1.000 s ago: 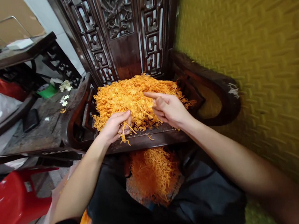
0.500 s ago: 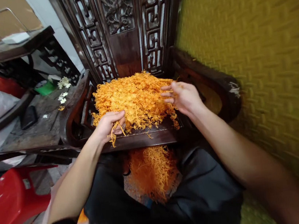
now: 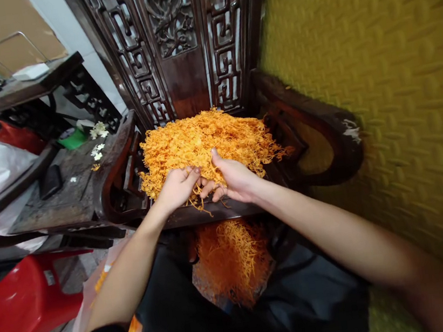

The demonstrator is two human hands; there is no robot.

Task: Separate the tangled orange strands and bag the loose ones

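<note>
A big heap of thin, curly orange strands covers the seat of a dark carved wooden chair. At the heap's front edge my left hand is closed in a pinch, and a few orange strands hang below its fingers. My right hand is right beside it, thumb raised and fingers stretched toward the left fingertips. Nothing clear shows in the right hand; whether it touches a strand I cannot tell. Longer orange strands lie in a second pile below the seat, between my legs.
Curved armrests flank the heap; the right armrest stands near a yellow textured wall covering. On the left, a wooden side table bears a dark phone-like object, a green roll and pale flowers. A red plastic stool stands lower left.
My right hand has come from the heap's right side to the front, beside my left hand. The left hand has shifted right, still pinching strands. The view has tilted slightly.
</note>
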